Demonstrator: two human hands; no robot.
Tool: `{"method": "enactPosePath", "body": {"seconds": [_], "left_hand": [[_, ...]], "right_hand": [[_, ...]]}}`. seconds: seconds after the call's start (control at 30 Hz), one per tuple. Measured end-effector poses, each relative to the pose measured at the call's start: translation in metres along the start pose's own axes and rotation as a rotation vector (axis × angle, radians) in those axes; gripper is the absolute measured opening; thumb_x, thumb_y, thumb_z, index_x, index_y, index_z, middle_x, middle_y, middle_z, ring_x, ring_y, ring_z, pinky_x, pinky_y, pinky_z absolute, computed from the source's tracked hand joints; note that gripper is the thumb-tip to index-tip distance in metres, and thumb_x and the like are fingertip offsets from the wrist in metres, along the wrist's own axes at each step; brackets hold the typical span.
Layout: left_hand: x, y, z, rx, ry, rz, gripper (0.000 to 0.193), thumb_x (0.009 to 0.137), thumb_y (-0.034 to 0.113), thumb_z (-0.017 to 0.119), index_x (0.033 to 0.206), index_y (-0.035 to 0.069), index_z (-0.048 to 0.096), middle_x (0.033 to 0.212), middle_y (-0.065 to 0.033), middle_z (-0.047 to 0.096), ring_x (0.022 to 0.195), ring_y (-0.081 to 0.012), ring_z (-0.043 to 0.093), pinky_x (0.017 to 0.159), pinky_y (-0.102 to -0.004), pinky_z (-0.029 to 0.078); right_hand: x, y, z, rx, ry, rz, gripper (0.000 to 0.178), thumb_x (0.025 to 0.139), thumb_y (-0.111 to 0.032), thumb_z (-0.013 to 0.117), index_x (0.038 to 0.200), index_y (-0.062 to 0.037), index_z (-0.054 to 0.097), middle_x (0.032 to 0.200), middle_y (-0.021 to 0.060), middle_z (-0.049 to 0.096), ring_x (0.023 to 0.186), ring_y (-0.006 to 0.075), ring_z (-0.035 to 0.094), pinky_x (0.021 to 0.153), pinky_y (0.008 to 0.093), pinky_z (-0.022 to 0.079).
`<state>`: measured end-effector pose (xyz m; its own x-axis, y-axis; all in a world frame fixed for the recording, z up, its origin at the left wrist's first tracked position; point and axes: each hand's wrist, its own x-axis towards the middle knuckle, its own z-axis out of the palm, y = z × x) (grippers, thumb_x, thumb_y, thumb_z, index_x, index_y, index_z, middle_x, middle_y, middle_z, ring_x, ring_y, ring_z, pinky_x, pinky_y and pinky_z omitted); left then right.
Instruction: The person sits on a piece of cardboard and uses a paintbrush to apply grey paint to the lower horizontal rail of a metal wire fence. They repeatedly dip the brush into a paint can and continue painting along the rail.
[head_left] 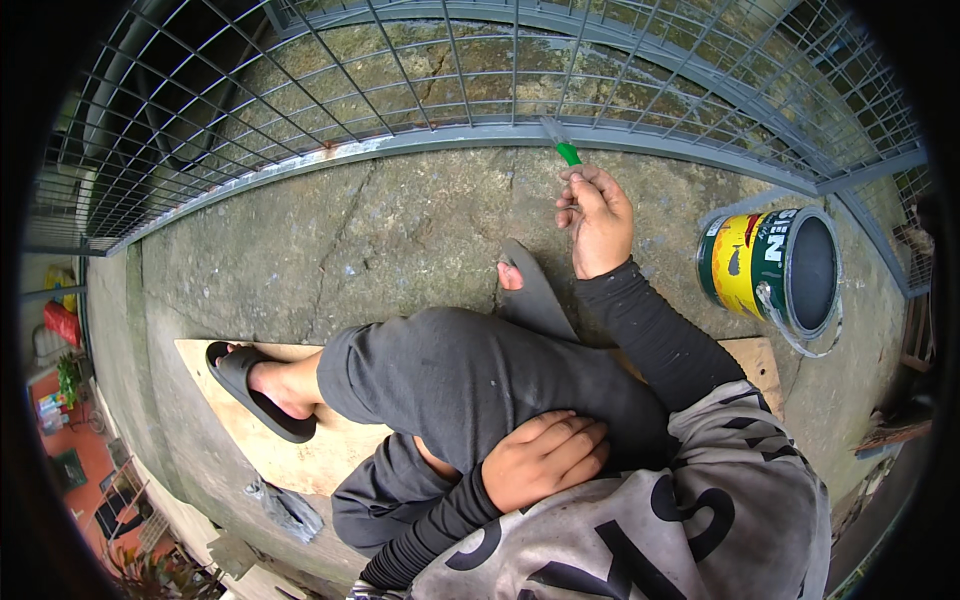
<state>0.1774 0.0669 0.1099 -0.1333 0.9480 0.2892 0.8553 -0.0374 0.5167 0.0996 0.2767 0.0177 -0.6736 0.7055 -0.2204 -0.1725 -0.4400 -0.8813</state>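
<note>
My right hand (602,218) is stretched forward and closed around the green handle of a paintbrush (568,154). Its bristle end meets the grey bottom rail (430,138) of a wire mesh fence (450,65). Much of the handle is hidden by my fingers. My left hand (545,458) lies over my bent leg in dark grey trousers (450,375), fingers extended and holding nothing. To the right of my right hand, a green and yellow paint can (735,262) is tilted toward me, with grey paint showing inside it.
A wooden board (270,440) lies under my sandalled foot on the rough concrete (400,220). A crumpled grey cloth or bag (285,508) lies beyond its edge. The can's wire handle (815,350) hangs at its near side. Potted plants (68,380) stand far left.
</note>
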Motion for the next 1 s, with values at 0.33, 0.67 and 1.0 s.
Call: {"method": "enactPosePath", "body": {"seconds": [0.33, 0.67, 1.0], "left_hand": [[0.004, 0.001, -0.002, -0.002, 0.011, -0.006, 0.025, 0.077, 0.015, 0.058, 0.100, 0.011, 0.065, 0.112, -0.0061, 0.065, 0.102, -0.0178, 0.063, 0.094, -0.0294, 0.047], [0.000, 0.000, -0.001, 0.007, 0.010, -0.001, 0.024, 0.078, 0.015, 0.057, 0.100, 0.011, 0.065, 0.112, -0.0051, 0.065, 0.102, -0.0166, 0.062, 0.094, -0.0292, 0.047], [0.003, 0.001, -0.004, -0.019, 0.014, -0.010, 0.023, 0.078, 0.014, 0.057, 0.100, 0.011, 0.064, 0.112, -0.0055, 0.065, 0.103, -0.0175, 0.062, 0.095, -0.0294, 0.046]], "right_hand": [[0.021, 0.009, 0.022, 0.096, -0.174, 0.206, 0.010, 0.092, -0.011, 0.057, 0.097, -0.0030, 0.061, 0.078, 0.0036, 0.054, 0.070, 0.0136, 0.054, 0.056, 0.0258, 0.043], [0.030, -0.024, -0.017, 0.093, 0.027, 0.119, 0.013, 0.092, -0.014, 0.055, 0.098, -0.0033, 0.060, 0.079, 0.0036, 0.055, 0.070, 0.0150, 0.054, 0.058, 0.0289, 0.043], [0.022, -0.004, 0.028, -0.102, -0.070, 0.089, 0.012, 0.090, -0.014, 0.057, 0.095, -0.0055, 0.063, 0.075, -0.0004, 0.052, 0.065, 0.0096, 0.050, 0.047, 0.0225, 0.039]]}}
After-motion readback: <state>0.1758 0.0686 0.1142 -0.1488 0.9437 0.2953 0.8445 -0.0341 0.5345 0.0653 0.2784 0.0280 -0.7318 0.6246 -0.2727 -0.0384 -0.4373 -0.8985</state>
